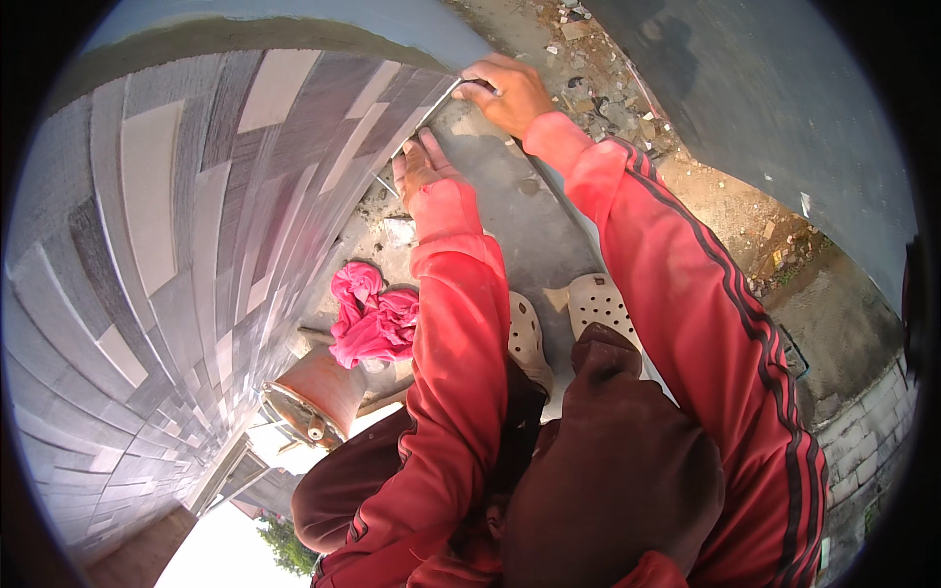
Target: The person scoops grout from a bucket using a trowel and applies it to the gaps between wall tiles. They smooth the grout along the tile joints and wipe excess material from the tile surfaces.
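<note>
To my left stands a wall of grey, white and dark strip-patterned tiles (211, 186). A thin light edging strip (424, 122) runs along its edge. My right hand (508, 93) is at the strip's far end by the wall corner, thumb and fingers closed on it. Nearer to me, my left hand (421, 165) lies against the same edge with its fingers stretched out. Its palm side is partly hidden. Just below it, a short thin light piece (388, 184) sticks out from the wall's foot.
A bright pink cloth (372, 316) lies crumpled on the concrete ledge. Beside it, an orange-brown bucket (328, 387) lies tilted against the tiled wall. My pale clogs (600, 302) stand on the ledge. Beyond its right edge, rubble (613, 108) lies before a grey wall (774, 88).
</note>
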### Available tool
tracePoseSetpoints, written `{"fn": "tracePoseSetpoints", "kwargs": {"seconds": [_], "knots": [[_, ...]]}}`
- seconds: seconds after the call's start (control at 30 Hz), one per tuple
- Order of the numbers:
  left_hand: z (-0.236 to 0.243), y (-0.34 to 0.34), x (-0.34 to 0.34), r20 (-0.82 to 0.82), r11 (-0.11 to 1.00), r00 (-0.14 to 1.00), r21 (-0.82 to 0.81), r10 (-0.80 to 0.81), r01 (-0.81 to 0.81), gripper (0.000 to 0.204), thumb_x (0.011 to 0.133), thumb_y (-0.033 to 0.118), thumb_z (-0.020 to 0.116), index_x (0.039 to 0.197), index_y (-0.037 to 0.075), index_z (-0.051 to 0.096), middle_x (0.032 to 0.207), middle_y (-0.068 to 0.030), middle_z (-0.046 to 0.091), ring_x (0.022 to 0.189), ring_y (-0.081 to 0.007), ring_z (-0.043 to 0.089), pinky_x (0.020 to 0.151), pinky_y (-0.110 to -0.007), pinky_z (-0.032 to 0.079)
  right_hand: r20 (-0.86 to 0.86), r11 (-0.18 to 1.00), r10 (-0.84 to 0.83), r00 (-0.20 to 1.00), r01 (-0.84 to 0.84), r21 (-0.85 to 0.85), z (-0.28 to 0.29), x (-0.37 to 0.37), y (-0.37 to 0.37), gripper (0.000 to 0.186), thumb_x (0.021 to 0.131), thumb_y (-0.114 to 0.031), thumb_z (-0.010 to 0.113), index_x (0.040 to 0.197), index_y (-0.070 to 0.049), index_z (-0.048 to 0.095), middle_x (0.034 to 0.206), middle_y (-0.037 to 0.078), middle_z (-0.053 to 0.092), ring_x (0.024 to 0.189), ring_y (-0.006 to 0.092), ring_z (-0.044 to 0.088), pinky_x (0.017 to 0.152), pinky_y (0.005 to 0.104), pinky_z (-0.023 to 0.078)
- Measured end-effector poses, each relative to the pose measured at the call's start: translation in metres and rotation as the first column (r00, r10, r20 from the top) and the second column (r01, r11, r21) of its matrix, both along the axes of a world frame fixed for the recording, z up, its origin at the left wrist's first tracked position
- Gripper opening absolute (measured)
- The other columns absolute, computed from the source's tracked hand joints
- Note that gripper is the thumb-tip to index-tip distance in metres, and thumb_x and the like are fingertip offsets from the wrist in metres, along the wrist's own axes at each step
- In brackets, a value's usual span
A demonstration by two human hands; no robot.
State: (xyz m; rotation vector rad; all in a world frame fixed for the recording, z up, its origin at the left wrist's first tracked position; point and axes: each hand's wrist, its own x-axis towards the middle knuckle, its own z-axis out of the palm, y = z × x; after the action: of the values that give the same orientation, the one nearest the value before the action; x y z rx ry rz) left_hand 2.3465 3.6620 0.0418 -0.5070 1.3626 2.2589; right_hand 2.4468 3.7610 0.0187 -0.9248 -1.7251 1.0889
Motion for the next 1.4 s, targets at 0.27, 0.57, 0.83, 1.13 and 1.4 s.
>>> {"fn": "tracePoseSetpoints", "kwargs": {"seconds": [0.27,0.57,0.83,1.13,1.4], "knots": [[0.005,0.002,0.007,-0.029,0.999,1.000,-0.035,0.005,-0.006,0.042,0.087,-0.006,0.059,0.121,-0.005,0.035,0.113,-0.0207,0.052,0.101,-0.0334,0.060,0.090,-0.037,0.058,0.049,0.999,-0.009,0.999,0.011,-0.044,-0.002,0.002,0.002,0.020,0.076,-0.019,0.074,0.089,-0.005,0.069,0.086,0.011,0.066,0.080,0.0299,0.062,0.071,0.0369,0.048],[0.003,0.000,0.006,-0.071,0.999,0.998,-0.047,0.000,-0.004,0.055,0.090,-0.002,0.058,0.134,-0.006,0.026,0.124,-0.0211,0.045,0.111,-0.0350,0.055,0.095,-0.036,0.056,0.045,1.000,-0.015,0.999,0.016,-0.026,0.002,0.000,0.002,0.019,0.076,-0.019,0.074,0.087,-0.005,0.068,0.086,0.010,0.066,0.077,0.0277,0.063,0.068,0.0355,0.049],[0.005,0.004,0.007,-0.046,0.997,0.996,-0.013,0.073,-0.073,0.038,0.087,-0.006,0.060,0.118,-0.006,0.039,0.112,-0.0203,0.052,0.098,-0.0313,0.060,0.086,-0.035,0.060,0.090,0.993,0.014,0.996,-0.003,-0.116,0.008,0.000,0.004,0.021,0.076,-0.021,0.076,0.087,-0.005,0.069,0.081,0.007,0.066,0.069,0.0208,0.063,0.065,0.0327,0.049],[0.009,0.004,0.008,-0.042,0.997,0.996,-0.034,0.074,-0.075,0.047,0.086,-0.004,0.061,0.124,-0.005,0.033,0.112,-0.0202,0.051,0.104,-0.0328,0.058,0.092,-0.038,0.057,0.128,0.988,0.003,0.992,0.017,-0.156,0.017,-0.003,0.002,0.024,0.074,-0.023,0.079,0.084,-0.005,0.068,0.077,0.006,0.067,0.065,0.0160,0.062,0.062,0.0298,0.050],[0.009,0.002,0.011,-0.047,0.997,0.996,-0.018,0.080,-0.081,0.048,0.085,-0.006,0.063,0.123,-0.006,0.034,0.113,-0.0207,0.051,0.101,-0.0316,0.059,0.089,-0.038,0.059,0.158,0.988,-0.011,0.987,0.035,-0.153,0.025,-0.002,0.001,0.025,0.074,-0.024,0.079,0.085,-0.004,0.067,0.078,0.006,0.066,0.065,0.0163,0.061,0.063,0.0296,0.049]]}}
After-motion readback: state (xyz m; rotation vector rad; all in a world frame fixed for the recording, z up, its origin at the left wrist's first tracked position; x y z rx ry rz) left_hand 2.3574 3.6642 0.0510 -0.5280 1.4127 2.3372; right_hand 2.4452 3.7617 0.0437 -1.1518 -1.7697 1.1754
